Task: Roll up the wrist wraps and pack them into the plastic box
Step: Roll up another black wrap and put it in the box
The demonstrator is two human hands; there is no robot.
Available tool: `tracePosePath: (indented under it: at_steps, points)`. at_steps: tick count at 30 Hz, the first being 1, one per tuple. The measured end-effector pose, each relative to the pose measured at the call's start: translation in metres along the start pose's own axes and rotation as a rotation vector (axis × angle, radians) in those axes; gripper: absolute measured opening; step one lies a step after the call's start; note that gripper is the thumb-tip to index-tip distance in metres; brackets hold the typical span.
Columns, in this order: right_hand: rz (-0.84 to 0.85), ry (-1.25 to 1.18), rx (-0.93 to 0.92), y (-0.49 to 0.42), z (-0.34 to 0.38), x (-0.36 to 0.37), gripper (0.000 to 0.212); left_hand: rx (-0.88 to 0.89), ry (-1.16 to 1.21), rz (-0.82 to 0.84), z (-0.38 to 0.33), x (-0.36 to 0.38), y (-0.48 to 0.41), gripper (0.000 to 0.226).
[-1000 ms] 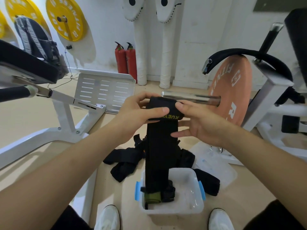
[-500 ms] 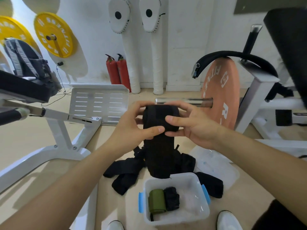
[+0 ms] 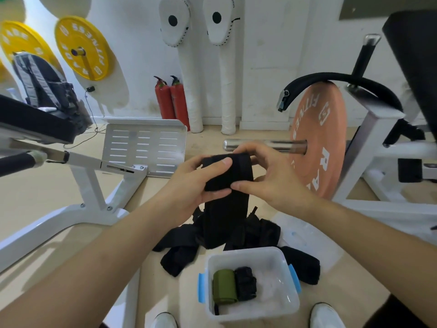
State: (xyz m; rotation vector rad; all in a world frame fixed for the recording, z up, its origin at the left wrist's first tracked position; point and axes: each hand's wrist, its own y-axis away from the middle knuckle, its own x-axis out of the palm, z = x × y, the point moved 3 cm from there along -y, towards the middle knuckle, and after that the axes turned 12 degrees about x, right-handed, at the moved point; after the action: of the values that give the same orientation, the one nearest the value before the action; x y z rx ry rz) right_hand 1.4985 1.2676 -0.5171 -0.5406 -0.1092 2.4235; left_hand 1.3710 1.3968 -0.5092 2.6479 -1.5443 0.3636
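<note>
- Showing a yellow weight plate on a peg at the far-left wall.
- Gripping the left side of a partly rolled black wrist wrap with the left hand, thumb lying across the upper front of the roll and fingers curled round it.
- Holding the roll in the air above the floor, with the unrolled tail hanging straight down toward a pile of loose black wraps lying on the floor.
- Pinching the right side of the roll with the right hand, thumb pressing low on the front and fingers curled over the top.
- Showing the plastic box standing open on the floor below the hands, just in front of the pile, with a blue clip on each side.
- Showing a green rolled wrap and a black rolled wrap lying side by side, touching, in the left half of the box.
- Showing an orange weight plate on a steel bar at right, beyond the right hand.
</note>
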Motion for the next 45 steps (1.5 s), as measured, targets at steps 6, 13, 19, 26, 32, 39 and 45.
tracePosePath:
  at_steps: [6, 13, 19, 26, 32, 39, 45]
  points:
    - [0.307, -0.414, 0.452, 0.003, 0.001, -0.003, 0.046, 0.199, -0.087, 0.034, -0.007, -0.005, -0.002, 0.056]
    - [0.419, -0.489, 0.560, 0.005, 0.003, 0.000, 0.053, 0.419, -0.495, 0.171, -0.003, -0.014, -0.004, 0.051]
    - [0.371, -0.531, 0.526, 0.004, 0.001, 0.001, 0.044, 0.358, -0.522, 0.217, -0.005, -0.010, -0.003, 0.053]
    - [0.154, -0.516, 0.393, -0.003, -0.006, -0.005, 0.053, -0.002, -0.218, 0.077, -0.002, -0.005, 0.003, 0.059]
    - [0.062, -0.115, 0.115, 0.001, -0.007, 0.002, 0.060, -0.124, -0.083, 0.040, 0.001, -0.002, 0.004, 0.042]
    - [0.174, -0.303, 0.361, 0.002, -0.001, 0.002, 0.052, 0.024, -0.091, 0.005, 0.002, -0.007, 0.001, 0.046]
    - [0.348, -0.514, 0.620, 0.008, 0.007, 0.004, 0.036, 0.244, -0.242, 0.035, 0.000, -0.006, 0.002, 0.058]
